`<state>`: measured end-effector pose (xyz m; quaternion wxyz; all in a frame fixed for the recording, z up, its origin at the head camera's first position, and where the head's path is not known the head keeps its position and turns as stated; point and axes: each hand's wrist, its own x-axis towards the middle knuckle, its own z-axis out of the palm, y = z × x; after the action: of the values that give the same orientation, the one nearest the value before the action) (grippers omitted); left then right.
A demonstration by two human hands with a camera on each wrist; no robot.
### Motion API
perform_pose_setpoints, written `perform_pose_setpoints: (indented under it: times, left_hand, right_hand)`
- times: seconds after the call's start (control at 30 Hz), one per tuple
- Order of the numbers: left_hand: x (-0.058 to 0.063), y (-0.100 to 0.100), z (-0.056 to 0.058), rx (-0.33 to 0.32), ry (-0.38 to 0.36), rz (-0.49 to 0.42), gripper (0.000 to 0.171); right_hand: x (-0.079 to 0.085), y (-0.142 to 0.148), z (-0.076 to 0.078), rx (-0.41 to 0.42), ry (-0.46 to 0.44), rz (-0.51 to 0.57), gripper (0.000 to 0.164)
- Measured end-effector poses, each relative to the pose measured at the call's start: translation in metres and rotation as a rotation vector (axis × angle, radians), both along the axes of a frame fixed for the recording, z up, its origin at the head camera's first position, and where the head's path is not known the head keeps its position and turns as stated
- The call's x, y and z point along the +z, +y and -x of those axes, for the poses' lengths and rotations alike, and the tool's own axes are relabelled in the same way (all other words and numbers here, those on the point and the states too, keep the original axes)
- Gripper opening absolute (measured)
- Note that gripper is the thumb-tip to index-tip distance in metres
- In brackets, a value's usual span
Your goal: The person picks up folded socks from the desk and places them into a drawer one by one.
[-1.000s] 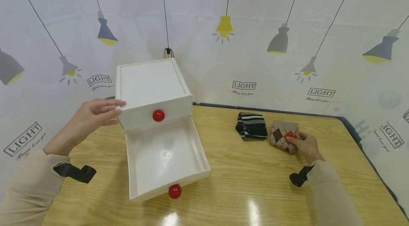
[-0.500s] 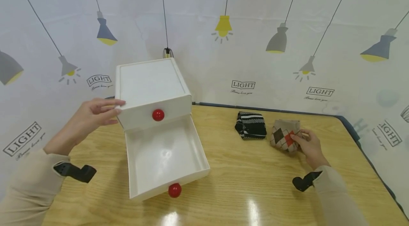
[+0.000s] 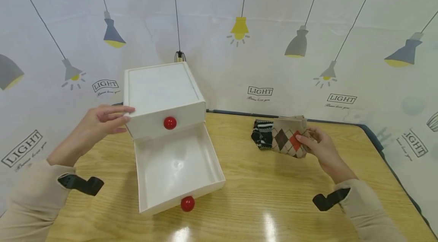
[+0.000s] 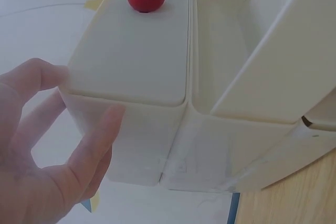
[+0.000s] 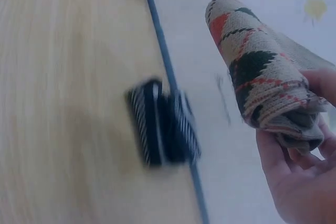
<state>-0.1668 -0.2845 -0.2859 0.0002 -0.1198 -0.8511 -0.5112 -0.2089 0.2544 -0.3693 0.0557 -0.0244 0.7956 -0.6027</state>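
A white two-drawer unit (image 3: 161,86) stands at the left, its upper drawer closed and its lower drawer (image 3: 178,169) pulled out with nothing inside. My left hand (image 3: 99,124) holds the unit's upper left corner, index finger over the top edge; in the left wrist view its fingers (image 4: 100,135) lie along the side wall. Farther right, my right hand (image 3: 323,150) pinches a folded pair of beige argyle socks (image 3: 287,135) by its right edge, thumb on the red diamond. Behind them, partly hidden, lies a folded pair of black-and-white socks (image 3: 262,135).
Both drawers carry round red knobs (image 3: 187,204). The wooden table (image 3: 260,192) runs back to a dark blue edge strip (image 3: 239,113), with a lamp-printed cloth (image 3: 219,44) behind it. The pulled-out drawer juts toward the front of the table.
My right hand has picked the argyle socks up from the table and carried them left, so they now overlap the black-and-white pair. My left hand and the drawer unit stay put.
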Motion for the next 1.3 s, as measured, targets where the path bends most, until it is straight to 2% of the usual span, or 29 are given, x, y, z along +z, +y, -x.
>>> perform_pose_setpoints:
  times: [0.17,0.33,0.63,0.8,0.9,1.13,1.3]
  left_hand:
    - [0.0,0.0,0.0,0.012,-0.008,0.009,0.037]
    - [-0.001,0.0,0.0,0.011,-0.009,0.01,0.037]
    - [0.0,0.0,-0.001,0.023,-0.019,0.006,0.039]
    - [0.001,0.002,-0.002,0.021,-0.012,-0.009,0.038]
    - [0.001,0.002,-0.002,0.021,-0.01,-0.013,0.038]
    - [0.0,0.002,-0.001,0.018,-0.02,-0.017,0.04]
    - [0.001,0.002,-0.002,0.015,-0.011,-0.015,0.04]
  right_hand:
    - [0.02,-0.039,-0.003,0.106,-0.019,0.046,0.044]
    - [0.031,-0.079,-0.01,0.196,-0.066,0.104,0.048]
    - [0.044,-0.149,-0.018,0.386,-0.091,0.145,0.042]
    - [0.047,-0.185,-0.02,0.499,-0.098,0.12,0.036]
    - [0.047,-0.203,-0.019,0.514,-0.103,0.073,0.034]
    - [0.049,-0.241,-0.019,0.48,-0.089,-0.099,0.032]
    - [0.043,-0.26,-0.016,0.491,-0.092,-0.187,0.035]
